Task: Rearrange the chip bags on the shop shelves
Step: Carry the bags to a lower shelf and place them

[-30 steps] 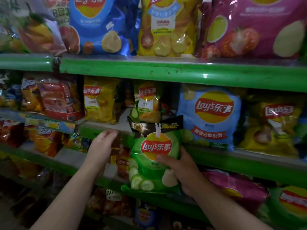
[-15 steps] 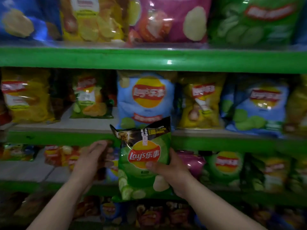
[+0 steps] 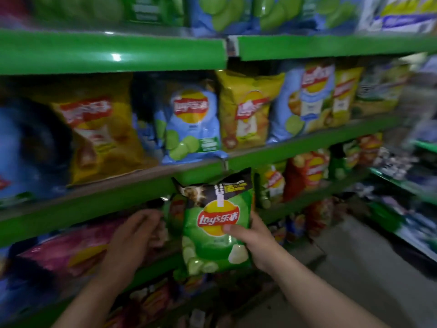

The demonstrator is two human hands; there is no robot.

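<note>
- Head view, main item: green foil chip bag (image 3: 214,242), black top band, red-yellow logo, cucumber-slice print. Upright, long axis near vertical. Held in the air, top overlapping the front lip of the green metal shelf (image 3: 94,204); not resting on any shelf.
- Right hand (image 3: 257,242): clamped on the bag's right edge abt mid-height, thumb across the front by the logo, other fingers behind, hidden.
- Left hand (image 3: 134,235): fingers loosely extended, nothing seen held. Sits just left of the bag, apart from it, reaching into the row under that shelf, next to a glossy magenta chip bag (image 3: 71,252). Blurred, so contact w/ stock can't be told.
- Key relation: bag lies left of the right-hand grip, between the two hands. Its free left edge faces the left hand, which is nearer the row.
- Judgement: next move prob. carries the bag in and leftward, bottom first, w/ left hand making room.
- Stock above: light-blue foil chip bag (image 3: 191,124) and yellow foil chip bag (image 3: 248,110), standing side by side on the shelf.
</note>
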